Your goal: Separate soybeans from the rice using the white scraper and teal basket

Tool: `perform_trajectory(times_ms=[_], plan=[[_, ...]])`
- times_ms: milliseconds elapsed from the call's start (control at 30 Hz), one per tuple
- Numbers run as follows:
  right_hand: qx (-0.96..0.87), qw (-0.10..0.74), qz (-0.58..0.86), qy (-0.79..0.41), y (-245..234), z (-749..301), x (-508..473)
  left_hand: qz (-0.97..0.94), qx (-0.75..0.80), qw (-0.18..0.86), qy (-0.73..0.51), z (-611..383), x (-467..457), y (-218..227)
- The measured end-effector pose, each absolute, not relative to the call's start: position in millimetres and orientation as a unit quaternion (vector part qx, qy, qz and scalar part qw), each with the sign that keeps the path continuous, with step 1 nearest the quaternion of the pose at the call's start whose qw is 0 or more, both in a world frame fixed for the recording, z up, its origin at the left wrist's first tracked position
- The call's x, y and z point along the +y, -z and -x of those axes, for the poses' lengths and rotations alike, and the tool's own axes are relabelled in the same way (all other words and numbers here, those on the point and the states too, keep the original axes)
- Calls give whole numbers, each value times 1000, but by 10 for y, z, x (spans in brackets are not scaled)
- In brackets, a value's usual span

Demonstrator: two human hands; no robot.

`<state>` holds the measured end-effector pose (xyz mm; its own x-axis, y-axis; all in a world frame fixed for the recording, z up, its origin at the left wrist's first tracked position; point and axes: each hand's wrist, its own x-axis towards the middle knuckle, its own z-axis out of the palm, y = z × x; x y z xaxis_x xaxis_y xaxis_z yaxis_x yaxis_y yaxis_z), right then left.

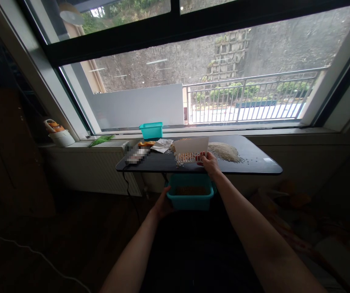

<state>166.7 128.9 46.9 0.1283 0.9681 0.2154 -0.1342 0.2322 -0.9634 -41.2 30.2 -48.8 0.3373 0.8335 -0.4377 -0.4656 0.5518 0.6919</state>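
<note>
My right hand (209,162) grips a white card (191,146) by its lower right corner; a row of slots runs along the card's lower edge. The card stands upright over the dark table (260,163), in front of small grains that show through its slots. To its right lies a spread pile of pale grains (225,151). Below the table's near edge, my left hand (163,202) holds the left side of a teal plastic tub (190,202). Brownish grains (192,190) cover the tub's bottom. The left fingers are partly hidden behind the tub.
A second teal tub (151,130) sits by the window at the table's back. White paper (162,145), an orange item (146,143) and a blurred-out object with a cord (128,187) lie at the left. A radiator (101,169) and a white pot (62,138) stand further left.
</note>
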Motion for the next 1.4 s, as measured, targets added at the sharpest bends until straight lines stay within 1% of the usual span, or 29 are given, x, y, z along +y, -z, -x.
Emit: perform_trajectory(times_ms=[167, 400, 800, 1167, 1400], plan=[[-492, 619, 414, -450, -467, -1655, 1298, -234, 410, 782, -407, 521, 335, 476], [-505, 599, 420, -457, -481, -1645, 1311, -236, 434, 767, -410, 684, 322, 456], [-510, 592, 395, -483, -458, -1684, 1338, -218, 449, 756, -423, 647, 304, 437], [-520, 570, 407, -489, -497, -1679, 1307, -222, 452, 756, -419, 643, 325, 459], [-513, 576, 405, -491, -517, -1693, 1275, -223, 442, 760, -421, 657, 325, 460]])
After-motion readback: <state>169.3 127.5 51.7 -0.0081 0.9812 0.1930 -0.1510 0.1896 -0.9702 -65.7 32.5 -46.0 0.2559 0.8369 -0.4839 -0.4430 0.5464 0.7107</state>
